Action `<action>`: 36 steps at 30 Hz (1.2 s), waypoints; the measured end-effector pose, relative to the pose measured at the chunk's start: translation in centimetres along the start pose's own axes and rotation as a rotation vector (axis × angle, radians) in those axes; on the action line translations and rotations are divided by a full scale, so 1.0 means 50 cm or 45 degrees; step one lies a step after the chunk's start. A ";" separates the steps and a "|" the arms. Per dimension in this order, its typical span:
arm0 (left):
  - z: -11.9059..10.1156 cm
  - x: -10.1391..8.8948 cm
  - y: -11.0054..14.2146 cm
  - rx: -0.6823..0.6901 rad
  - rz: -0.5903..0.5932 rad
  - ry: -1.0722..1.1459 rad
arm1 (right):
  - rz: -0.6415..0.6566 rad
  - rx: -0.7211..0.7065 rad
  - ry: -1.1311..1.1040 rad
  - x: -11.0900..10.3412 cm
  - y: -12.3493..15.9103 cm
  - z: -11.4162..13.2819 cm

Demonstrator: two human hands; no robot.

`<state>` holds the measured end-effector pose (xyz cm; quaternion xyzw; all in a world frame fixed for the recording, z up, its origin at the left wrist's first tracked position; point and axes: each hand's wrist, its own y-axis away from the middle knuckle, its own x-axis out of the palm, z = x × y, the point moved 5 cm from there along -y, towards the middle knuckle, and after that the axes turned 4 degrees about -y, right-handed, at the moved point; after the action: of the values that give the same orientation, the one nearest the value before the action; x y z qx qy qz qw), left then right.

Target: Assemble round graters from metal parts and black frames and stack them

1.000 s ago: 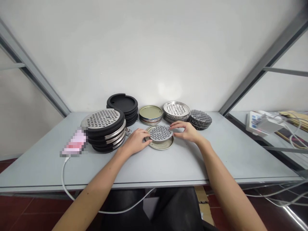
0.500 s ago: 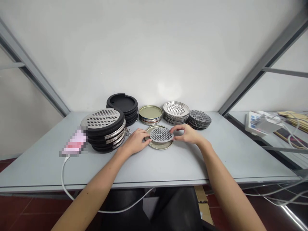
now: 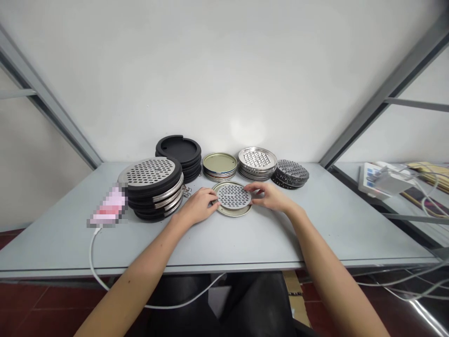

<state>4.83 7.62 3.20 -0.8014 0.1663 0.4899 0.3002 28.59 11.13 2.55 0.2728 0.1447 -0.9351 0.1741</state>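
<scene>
A round grey perforated metal disc (image 3: 234,196), like a grater plate, lies over a shallow gold-coloured metal lid (image 3: 234,213) on the table. My left hand (image 3: 201,206) pinches the disc's left edge between thumb and fingers. On the opposite side, my right hand (image 3: 269,196) grips the right edge the same way. The disc covers most of the lid, whose rim shows around it. Whether the disc rests fully on the lid's floor I cannot tell.
Behind stand stacks of gold lids (image 3: 220,164), silver grater discs in rims (image 3: 257,161) and dark grater plates (image 3: 290,174). Black rings (image 3: 178,157) and assembled black-rimmed grater lids (image 3: 154,187) are piled left. A white cable (image 3: 91,257) crosses the table's front edge.
The perforated disc has shifted slightly left and away from me, sitting more centrally over the gold lid. Both hands stay on its edges.
</scene>
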 end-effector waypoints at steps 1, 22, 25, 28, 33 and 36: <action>-0.001 0.000 0.000 0.002 0.000 -0.006 | -0.005 -0.002 0.011 0.000 0.000 0.001; -0.003 0.000 -0.001 -0.005 0.007 -0.081 | -0.143 0.032 0.040 0.004 -0.005 -0.010; -0.002 0.000 -0.001 -0.018 0.005 -0.094 | -0.127 0.082 0.112 0.011 -0.007 -0.016; -0.004 -0.001 -0.003 -0.015 0.009 -0.117 | -0.105 0.095 0.159 0.013 -0.008 -0.016; -0.006 -0.001 -0.003 -0.006 0.012 -0.123 | -0.096 0.092 0.182 0.013 -0.008 -0.014; -0.005 0.000 -0.001 -0.010 0.004 -0.096 | -0.084 0.099 0.214 0.016 -0.008 -0.015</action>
<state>5.03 7.51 3.30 -0.7832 0.1542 0.5210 0.3022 28.15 11.57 1.59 0.3520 0.1312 -0.9190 0.1199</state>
